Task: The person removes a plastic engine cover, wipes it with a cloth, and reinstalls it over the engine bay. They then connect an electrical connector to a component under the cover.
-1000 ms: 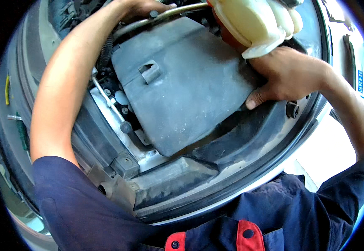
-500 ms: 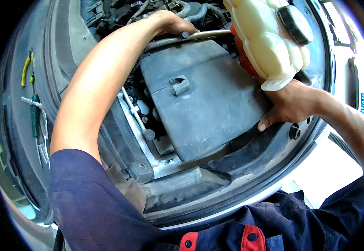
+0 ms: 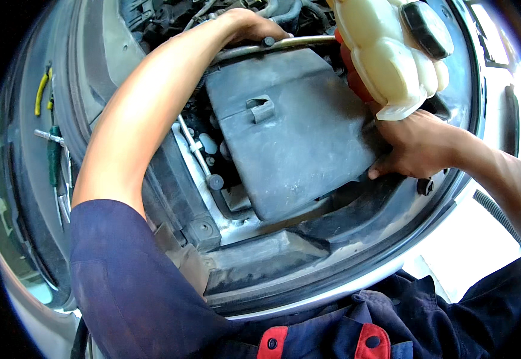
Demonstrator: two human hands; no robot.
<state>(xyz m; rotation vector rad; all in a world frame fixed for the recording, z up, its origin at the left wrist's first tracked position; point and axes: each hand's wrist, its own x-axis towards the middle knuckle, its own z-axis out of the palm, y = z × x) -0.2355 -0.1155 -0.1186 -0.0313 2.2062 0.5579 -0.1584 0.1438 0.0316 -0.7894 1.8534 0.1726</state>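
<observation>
A large dark grey plastic cover (image 3: pixel 302 131), roughly square with a small raised clip near its left side, lies in the engine bay. My right hand (image 3: pixel 413 140) is at the cover's right edge, its thumb bent at the near right corner; its other fingers are hidden under a yellowed translucent reservoir (image 3: pixel 380 57) with a black cap. Past the cover's far edge, my left hand (image 3: pixel 257 27) reaches down beside a thin metal pipe (image 3: pixel 305 41). Its fingers are mostly out of sight there.
Yellow-handled pliers (image 3: pixel 42 93) and a green-handled screwdriver (image 3: pixel 54 158) lie at the far left. Hoses (image 3: pixel 287 17) run behind my left hand. The black front trim (image 3: pixel 266 260) of the bay lies between my body and the cover.
The whole view has shifted slightly, so the bay sits higher in the picture. My right thumb is bent more at the cover's corner. Both hands stay in about the same places.
</observation>
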